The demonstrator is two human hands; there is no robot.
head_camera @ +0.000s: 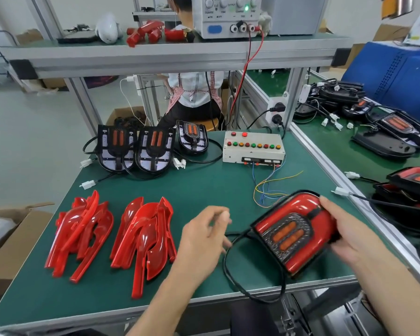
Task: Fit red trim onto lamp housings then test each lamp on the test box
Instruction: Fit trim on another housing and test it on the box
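The power supply (pixel 228 16) on the upper shelf (pixel 170 53), above and behind the test box (pixel 254 147), carries small panel lettering that is too blurred to read reliably; a green indicator is lit on its face. A red lead and a black lead (pixel 246 69) drop from its terminals towards the test box. No other readable writing is visible.

The test box sits at the rear of the green worktop (pixel 204 180). Its top face carries a row of red, green and amber buttons with two more red buttons above. Thin coloured wires (pixel 268 187) run from its front edge onto the worktop.

Left of the test box, three black lamp housings (pixel 153 146) without trim stand in a row, their cables and white connectors beside them. In front of the box and to its left, two piles of red trim (pixel 112 236) lie on the worktop. To its right, on the adjoining bench (pixel 364 151), further lamps and cables (pixel 364 110) are heaped. Behind the box, a seated person (pixel 194 93) is partly visible, back turned.

The lamp (pixel 298 231), with red trim fitted, is held above the worktop in front of the test box, tilted, lens side up. The right hand (pixel 347 236) grips its right edge, thumb over the top. Its black cable (pixel 252 282) loops on the worktop below. The left hand (pixel 204 238) hovers just left of the lamp, fingers loosely curled; whether it touches the cable cannot be determined.
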